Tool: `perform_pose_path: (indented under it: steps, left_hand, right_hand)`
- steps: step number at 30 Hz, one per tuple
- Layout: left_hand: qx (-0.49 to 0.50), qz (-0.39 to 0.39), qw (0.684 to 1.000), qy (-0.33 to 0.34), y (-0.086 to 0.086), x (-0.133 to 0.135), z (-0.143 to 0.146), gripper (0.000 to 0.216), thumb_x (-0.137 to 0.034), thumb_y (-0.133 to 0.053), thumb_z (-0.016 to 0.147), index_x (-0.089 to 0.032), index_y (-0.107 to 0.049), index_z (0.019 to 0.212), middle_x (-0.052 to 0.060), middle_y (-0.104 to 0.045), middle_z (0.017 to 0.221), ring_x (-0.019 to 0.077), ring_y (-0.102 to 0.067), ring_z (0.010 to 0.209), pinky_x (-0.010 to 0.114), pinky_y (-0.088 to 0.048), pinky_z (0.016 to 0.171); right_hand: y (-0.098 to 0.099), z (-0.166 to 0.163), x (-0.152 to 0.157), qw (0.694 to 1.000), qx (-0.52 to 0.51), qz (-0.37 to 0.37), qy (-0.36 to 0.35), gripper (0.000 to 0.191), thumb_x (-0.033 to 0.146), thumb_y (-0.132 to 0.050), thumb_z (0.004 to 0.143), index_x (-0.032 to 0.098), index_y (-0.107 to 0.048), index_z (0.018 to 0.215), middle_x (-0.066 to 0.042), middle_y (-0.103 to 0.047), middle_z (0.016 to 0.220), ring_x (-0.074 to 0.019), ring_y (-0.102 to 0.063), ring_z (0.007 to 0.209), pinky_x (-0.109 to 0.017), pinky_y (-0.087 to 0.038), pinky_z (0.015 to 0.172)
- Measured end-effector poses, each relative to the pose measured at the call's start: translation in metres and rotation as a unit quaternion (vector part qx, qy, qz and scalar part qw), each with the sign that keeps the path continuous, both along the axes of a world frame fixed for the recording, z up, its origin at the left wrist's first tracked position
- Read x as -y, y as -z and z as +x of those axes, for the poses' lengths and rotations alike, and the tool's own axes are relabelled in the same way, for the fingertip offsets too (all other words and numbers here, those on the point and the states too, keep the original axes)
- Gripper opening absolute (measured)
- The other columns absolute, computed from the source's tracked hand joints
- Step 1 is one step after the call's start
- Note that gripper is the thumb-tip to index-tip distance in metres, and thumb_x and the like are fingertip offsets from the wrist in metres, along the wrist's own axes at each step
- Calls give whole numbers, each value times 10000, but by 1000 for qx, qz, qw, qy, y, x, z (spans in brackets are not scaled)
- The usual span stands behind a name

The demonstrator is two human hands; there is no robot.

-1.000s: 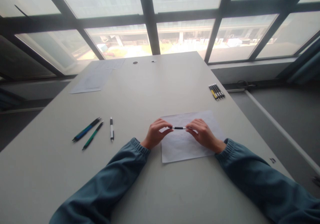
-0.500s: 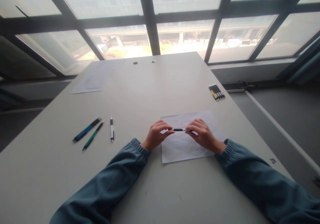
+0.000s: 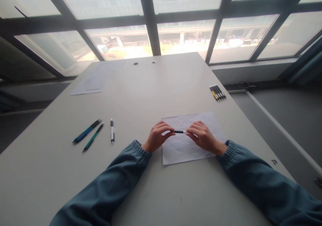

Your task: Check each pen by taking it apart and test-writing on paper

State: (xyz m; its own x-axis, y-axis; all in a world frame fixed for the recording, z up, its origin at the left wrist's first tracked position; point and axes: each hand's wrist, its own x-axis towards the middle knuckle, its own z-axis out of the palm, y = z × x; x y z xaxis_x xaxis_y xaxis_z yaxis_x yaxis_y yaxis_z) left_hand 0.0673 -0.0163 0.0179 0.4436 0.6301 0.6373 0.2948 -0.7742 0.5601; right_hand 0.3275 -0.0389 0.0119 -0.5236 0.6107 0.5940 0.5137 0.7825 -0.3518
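Between my two hands, a black and white pen (image 3: 179, 132) lies roughly level above a sheet of white paper (image 3: 176, 155). The fingertips of my left hand (image 3: 159, 136) pinch its left end, and my right hand (image 3: 203, 136) pinches the white right end. Both pen ends are partly hidden by the fingers. To the left of my left hand, a white pen with black parts (image 3: 112, 131) rests on the table, beside a green pen (image 3: 93, 138) and some dark blue and green pens (image 3: 87, 132) lying close together.
The white table (image 3: 146, 91) reaches to the windows. A row of several black pens (image 3: 217, 93), one with a yellow part, lies near its right edge. More papers (image 3: 90, 81) lie at the far left. Two round holes (image 3: 136, 63) are near the far edge.
The pen between my hands has tilted slightly, its right end now a little lower. Both hands keep their pinch in nearly the same place.
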Motion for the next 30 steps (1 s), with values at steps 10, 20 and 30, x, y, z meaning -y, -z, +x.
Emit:
perform_pose_path:
  steps: [10,20,30]
  left_hand:
    - [-23,-22,999,-24,-1,1,-1,344,-386,-787,818,-205,-687,1093,75,-718,958,203,-634,904,347,-537,790]
    - [-79,-112,990,-19,5,1,-4,498,-399,-353,1057,-180,-506,636,1,-503,610,143,-472,632,298,-384,676]
    - [-58,-94,994,-13,1,2,-2,286,-333,-570,983,-174,-597,746,13,-579,687,145,-524,689,284,-431,693]
  right_hand:
    - [3,-1,0,1000,-11,-27,-2,121,219,-555,998,180,-636,917,-52,-672,833,-173,-572,778,-351,-421,790]
    - [5,0,0,1000,-9,-27,0,128,240,-558,999,190,-644,919,-56,-680,844,-180,-574,788,-357,-419,785]
    - [5,1,0,1000,-7,-23,2,129,243,-567,994,188,-646,909,-52,-677,833,-177,-570,773,-347,-416,782]
